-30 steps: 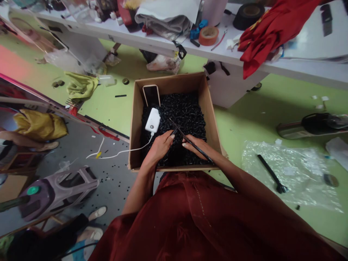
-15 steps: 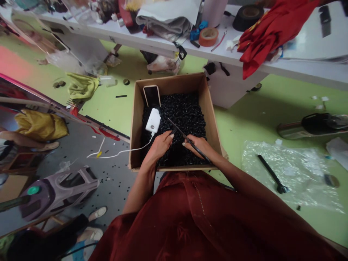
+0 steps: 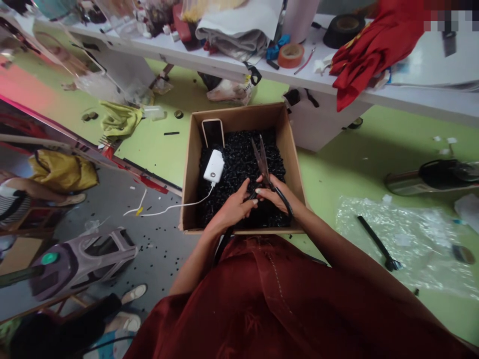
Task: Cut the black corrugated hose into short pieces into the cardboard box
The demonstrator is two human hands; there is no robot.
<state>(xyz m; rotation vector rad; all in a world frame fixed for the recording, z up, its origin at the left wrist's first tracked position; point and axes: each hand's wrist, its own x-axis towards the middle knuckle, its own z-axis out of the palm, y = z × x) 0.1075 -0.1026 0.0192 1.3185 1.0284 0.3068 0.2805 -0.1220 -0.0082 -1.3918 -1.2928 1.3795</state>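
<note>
My right hand (image 3: 276, 193) holds a pair of scissors (image 3: 261, 154) by its black handles, the blades parted and pointing away from me. Close beside it, my left hand (image 3: 235, 209) has its fingers closed around a black strip (image 3: 223, 243), which trails out below the wrist. Dark material shows at the fingertips, where the two hands nearly meet. Both hands are over a cardboard box (image 3: 295, 164) filled with small black pieces (image 3: 239, 154). A white device (image 3: 214, 166) with a cable lies on the pieces, and a phone (image 3: 213, 133) leans in the far left corner.
A white shelf (image 3: 224, 62) crosses behind the box, bearing orange tape (image 3: 291, 55), black tape (image 3: 343, 31) and red cloth (image 3: 368, 50). Clear plastic (image 3: 348, 239) and a metal bottle (image 3: 404, 180) are right. The white cable (image 3: 175, 206) runs left over the edge, near a purple-grey stool (image 3: 86, 257).
The scissors have swung from pointing left to pointing away from me, and their blades have parted. My left hand has shifted right and nearer to me, towards the right hand.
</note>
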